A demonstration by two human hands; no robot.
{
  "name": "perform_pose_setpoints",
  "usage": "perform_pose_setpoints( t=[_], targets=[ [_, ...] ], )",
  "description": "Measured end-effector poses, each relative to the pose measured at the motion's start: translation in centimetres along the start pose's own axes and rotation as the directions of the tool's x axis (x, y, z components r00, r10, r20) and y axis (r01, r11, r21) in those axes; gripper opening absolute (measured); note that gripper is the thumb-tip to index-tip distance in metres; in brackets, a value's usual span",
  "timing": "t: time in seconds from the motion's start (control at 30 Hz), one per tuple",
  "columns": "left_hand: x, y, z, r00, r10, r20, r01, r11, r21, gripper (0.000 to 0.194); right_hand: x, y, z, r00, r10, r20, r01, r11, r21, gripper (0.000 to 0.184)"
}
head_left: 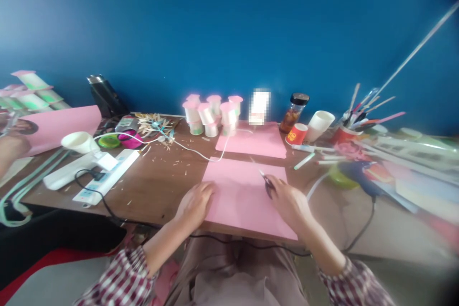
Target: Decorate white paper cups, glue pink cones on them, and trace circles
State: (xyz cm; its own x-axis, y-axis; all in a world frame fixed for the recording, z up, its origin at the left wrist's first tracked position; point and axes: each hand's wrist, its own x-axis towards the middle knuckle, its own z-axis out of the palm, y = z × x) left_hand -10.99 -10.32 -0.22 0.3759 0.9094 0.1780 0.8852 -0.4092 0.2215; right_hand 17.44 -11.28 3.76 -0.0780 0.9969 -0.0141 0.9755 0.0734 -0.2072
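A pink sheet of paper (240, 196) lies on the brown table in front of me. My left hand (196, 203) has its fingers closed at the sheet's left edge. My right hand (289, 198) is wrapped round a pair of scissors (267, 180), over the sheet's right side. The blades point forward and left, above the paper. Behind it lies a second pink sheet (251, 142).
Stacked white paper cups with pink tops (211, 117) stand at the back, beside a dark-lidded bottle (296, 111) and a red cup (297, 134). A power strip (107, 179) lies left. Another person's hand (14, 143) holds pink paper (68, 126) at far left.
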Motion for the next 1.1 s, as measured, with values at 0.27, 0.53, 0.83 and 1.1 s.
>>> perform_pose_setpoints(
  t=[0.27, 0.53, 0.83, 1.1],
  targets=[
    [2.9, 0.8, 0.5, 0.994, -0.030, 0.103, 0.028, 0.999, 0.027, 0.037, 3.1, 1.8, 0.0, 0.998, 0.069, -0.011, -0.070, 0.995, -0.077, 0.025],
    [5.3, 1.9, 0.9, 0.983, -0.117, 0.143, 0.113, 0.993, 0.037, 0.033, 6.3, 3.2, 0.3, 0.995, 0.098, -0.024, -0.099, 0.992, -0.075, 0.028],
    [5.7, 2.5, 0.8, 0.986, -0.115, 0.122, 0.109, 0.992, 0.055, 0.028, 6.7, 3.9, 0.2, 0.994, 0.101, -0.032, -0.102, 0.995, -0.022, 0.030],
    [5.7, 1.7, 2.2, 0.999, -0.043, 0.015, 0.043, 0.999, 0.034, 0.029, 6.8, 4.3, -0.4, 0.995, 0.072, -0.074, -0.071, 0.997, 0.017, 0.031]
  ],
)
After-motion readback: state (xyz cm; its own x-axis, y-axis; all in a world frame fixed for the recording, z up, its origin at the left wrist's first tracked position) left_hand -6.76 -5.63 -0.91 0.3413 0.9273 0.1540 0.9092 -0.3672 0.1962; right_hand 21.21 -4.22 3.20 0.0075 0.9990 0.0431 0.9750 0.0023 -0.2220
